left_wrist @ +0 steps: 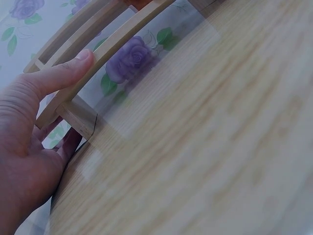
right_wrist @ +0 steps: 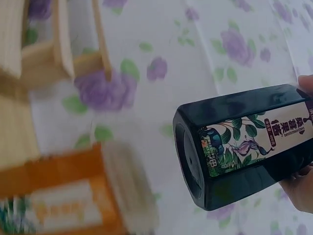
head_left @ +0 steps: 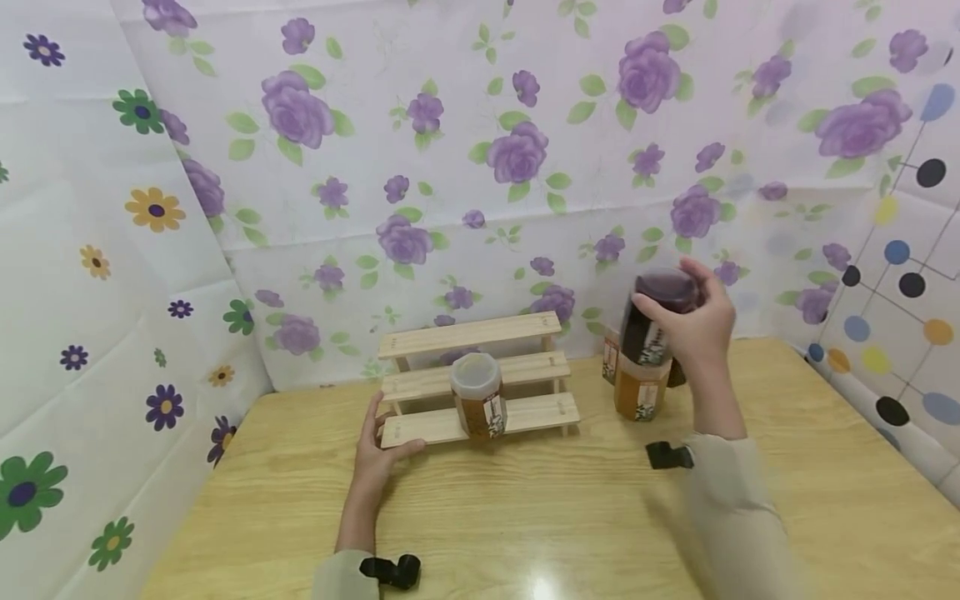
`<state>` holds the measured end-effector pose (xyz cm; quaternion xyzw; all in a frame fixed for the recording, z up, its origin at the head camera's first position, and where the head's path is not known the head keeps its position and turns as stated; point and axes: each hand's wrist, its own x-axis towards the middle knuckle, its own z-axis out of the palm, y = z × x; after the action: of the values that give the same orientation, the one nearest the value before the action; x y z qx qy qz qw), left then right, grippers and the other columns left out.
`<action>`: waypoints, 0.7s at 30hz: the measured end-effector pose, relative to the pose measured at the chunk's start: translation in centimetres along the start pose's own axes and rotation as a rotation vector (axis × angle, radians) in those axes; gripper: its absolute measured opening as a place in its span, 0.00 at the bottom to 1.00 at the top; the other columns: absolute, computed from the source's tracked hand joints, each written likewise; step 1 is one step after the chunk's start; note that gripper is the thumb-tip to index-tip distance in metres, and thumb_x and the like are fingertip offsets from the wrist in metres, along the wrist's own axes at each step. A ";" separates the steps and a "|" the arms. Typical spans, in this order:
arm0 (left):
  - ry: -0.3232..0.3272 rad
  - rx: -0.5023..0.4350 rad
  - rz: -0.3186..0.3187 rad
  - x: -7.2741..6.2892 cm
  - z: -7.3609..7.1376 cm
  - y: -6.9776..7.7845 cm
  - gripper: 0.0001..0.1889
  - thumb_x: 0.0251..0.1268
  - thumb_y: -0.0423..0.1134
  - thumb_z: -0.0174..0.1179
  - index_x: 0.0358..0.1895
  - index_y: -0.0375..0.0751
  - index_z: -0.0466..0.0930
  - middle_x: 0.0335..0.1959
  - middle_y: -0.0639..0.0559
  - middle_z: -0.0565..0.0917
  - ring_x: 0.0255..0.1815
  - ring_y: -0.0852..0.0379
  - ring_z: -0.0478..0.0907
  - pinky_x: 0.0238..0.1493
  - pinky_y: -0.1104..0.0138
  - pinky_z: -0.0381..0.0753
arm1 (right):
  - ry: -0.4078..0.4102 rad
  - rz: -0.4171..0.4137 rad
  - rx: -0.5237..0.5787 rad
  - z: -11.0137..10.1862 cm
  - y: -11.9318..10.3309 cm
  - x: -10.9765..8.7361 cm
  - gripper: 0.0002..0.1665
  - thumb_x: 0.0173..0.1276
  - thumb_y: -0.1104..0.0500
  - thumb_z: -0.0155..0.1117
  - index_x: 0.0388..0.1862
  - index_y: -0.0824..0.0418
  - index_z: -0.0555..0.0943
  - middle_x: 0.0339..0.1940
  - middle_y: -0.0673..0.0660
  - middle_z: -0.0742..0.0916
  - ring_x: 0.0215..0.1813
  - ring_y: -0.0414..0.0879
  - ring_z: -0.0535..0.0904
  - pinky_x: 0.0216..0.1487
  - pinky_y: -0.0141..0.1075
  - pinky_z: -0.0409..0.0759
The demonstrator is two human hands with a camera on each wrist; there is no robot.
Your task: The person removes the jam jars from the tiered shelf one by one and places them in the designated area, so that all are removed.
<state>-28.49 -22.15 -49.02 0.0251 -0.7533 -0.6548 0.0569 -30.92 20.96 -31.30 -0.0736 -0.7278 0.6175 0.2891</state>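
1. While a right hand (head_left: 701, 321) grips a dark jar (right_wrist: 244, 147) near its top, thumb and fingers spread around opposite sides, the right wrist view cuts off both the jar's upper end and most of the hand.

2. The dark jar is held off the desk (head_left: 525, 517), right of the stand, and in the head view it overlaps the top of an amber jar (head_left: 636, 396). That amber jar blurs in the right wrist view, its label unreadable; a labelled container (head_left: 610, 357) and a dark shape (head_left: 677, 373) show only in part behind it.

3. A left hand (head_left: 375, 450) clasps the left end of a three-step stand (head_left: 427, 427), thumb over the lowest step, the other fingers largely hidden behind the end; the left wrist view crops the stand's far side.

4. A second amber jar (head_left: 478, 408), under a cloudy, pale lid, stands upright on the lowest step.

5. The dark jar is glossy and flat-sided, with a recessed base and a label of leaves and Chinese characters. The stand is pale slatted wood, the desk yellowish wood grain, and the backdrop (head_left: 450, 167) creased white sheeting printed with purple roses.
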 end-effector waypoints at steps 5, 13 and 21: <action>-0.005 -0.011 -0.007 -0.2 0.0 0.0 0.59 0.50 0.32 0.74 0.77 0.72 0.42 0.73 0.45 0.59 0.72 0.44 0.59 0.67 0.52 0.65 | 0.064 0.087 -0.025 -3.9 2.3 0.3 0.45 0.52 0.57 0.79 0.69 0.47 0.70 0.65 0.48 0.76 0.59 0.38 0.73 0.60 0.30 0.75; -0.011 0.002 -0.027 -0.4 0.2 0.1 0.59 0.51 0.33 0.74 0.76 0.76 0.42 0.73 0.46 0.59 0.73 0.44 0.59 0.68 0.49 0.64 | 0.121 0.247 0.108 -8.3 4.7 0.7 0.47 0.52 0.59 0.78 0.71 0.45 0.68 0.74 0.42 0.68 0.74 0.37 0.58 0.53 0.15 0.69; -0.008 -0.002 -0.040 -0.1 0.2 0.2 0.59 0.52 0.32 0.73 0.76 0.75 0.41 0.73 0.46 0.58 0.72 0.45 0.57 0.68 0.51 0.63 | 0.067 0.297 -0.055 -8.7 6.0 1.5 0.48 0.55 0.58 0.77 0.74 0.45 0.65 0.76 0.48 0.66 0.71 0.38 0.62 0.65 0.23 0.67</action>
<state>-28.38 -21.94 -48.86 0.0374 -0.7523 -0.6565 0.0407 -29.25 30.44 -35.84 -0.2089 -0.7156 0.6305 0.2164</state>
